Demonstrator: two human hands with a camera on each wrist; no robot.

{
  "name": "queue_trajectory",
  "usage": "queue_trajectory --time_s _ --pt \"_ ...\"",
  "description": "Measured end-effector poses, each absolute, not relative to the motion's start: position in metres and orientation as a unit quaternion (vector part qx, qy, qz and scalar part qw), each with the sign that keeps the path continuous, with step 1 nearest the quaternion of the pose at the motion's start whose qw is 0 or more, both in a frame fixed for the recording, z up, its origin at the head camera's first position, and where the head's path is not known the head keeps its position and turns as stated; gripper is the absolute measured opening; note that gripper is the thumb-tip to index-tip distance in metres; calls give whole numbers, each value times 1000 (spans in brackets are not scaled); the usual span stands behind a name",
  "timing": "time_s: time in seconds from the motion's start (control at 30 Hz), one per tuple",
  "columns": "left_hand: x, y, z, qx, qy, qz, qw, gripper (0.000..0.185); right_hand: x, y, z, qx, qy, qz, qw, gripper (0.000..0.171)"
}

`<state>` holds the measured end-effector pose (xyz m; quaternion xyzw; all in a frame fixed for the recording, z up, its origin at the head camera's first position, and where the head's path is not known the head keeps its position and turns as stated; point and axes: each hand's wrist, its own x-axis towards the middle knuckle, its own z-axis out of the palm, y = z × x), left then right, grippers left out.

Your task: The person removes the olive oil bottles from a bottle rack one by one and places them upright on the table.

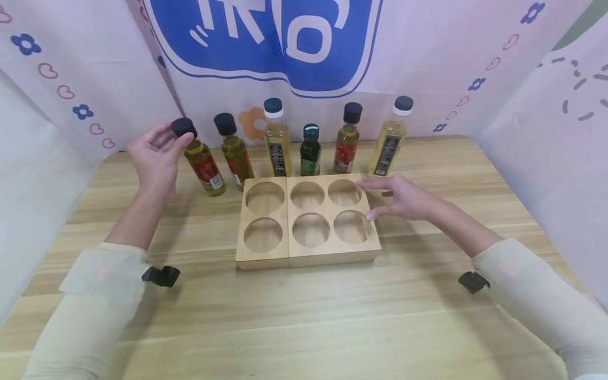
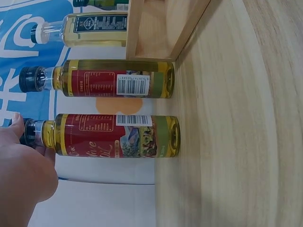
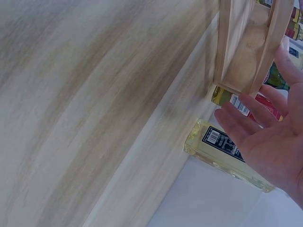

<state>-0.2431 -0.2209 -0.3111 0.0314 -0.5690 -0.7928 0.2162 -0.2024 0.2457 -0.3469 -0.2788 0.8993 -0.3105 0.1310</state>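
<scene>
Head view: the black cap of an oil bottle (image 1: 205, 163), at ten o'clock from the wooden rack (image 1: 307, 258), is pinched by the left hand (image 1: 157, 153). The right hand (image 1: 404, 200), fingers straight and relaxed, is rested against the rack's three o'clock edge on the table (image 1: 304, 327).

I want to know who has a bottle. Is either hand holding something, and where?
The left hand grips the leftmost oil bottle by its black cap. The right hand holds nothing; its straight fingers rest at the wooden rack.
</scene>
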Motion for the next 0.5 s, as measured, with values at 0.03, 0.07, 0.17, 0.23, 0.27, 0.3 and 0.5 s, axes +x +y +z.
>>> queue_trajectory --time_s 0.03,0.07,0.17,0.23,0.27,0.3,0.5 --pt "-243 -222 -311 35 -578 -787 213 38 -203 246 -347 -280 899 -311 131 81" --pt "-243 -223 -310 40 -588 -781 209 39 -203 246 -347 -280 899 -311 131 81" --pt "-242 -224 -309 50 -619 -760 192 42 -204 247 -348 -281 899 -310 132 81" --pt "-242 -224 -309 55 -637 -748 180 44 -204 249 -349 -280 899 -310 133 81" --pt "-242 -225 -309 55 -642 -745 171 46 -203 250 -349 -282 899 -309 132 81" --pt "-241 -225 -309 52 -647 -743 163 47 -203 251 -349 -281 899 -309 132 81" --pt "-231 -232 -311 12 -676 -728 112 58 -201 254 -349 -284 900 -304 128 80"
